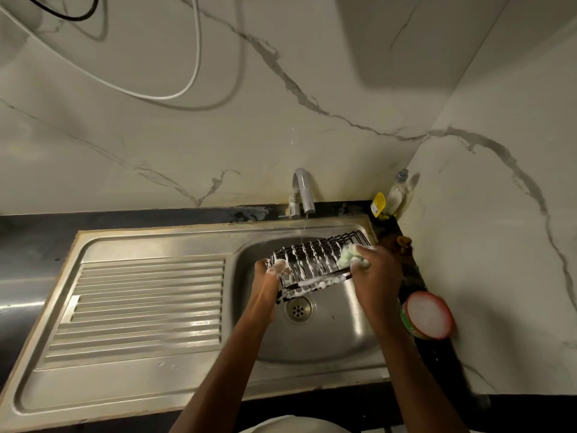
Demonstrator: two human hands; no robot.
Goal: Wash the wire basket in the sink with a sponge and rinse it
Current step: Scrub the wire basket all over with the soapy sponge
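Using the faucet [302, 192] as landmark, thin stream of water running out of it btw. Just right of it in the corner: clear soap bottle [397, 195] w/ a grey cap, and a yellow-labelled bottle [378, 205] touching it. Further right and nearer the camera, a round tub [427, 314] w/ a red rim on the dark counter [131, 218]. Ribbed draining board [140, 310] to the left. White cable [187, 82] looping on the marble wall [343, 89] up above, black cable [71, 15] top left.

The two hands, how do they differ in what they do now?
The left hand grips the wire basket at its left end; the right hand presses a green sponge against the basket's right end. The left holds no sponge. Both are over the sink, soapy.
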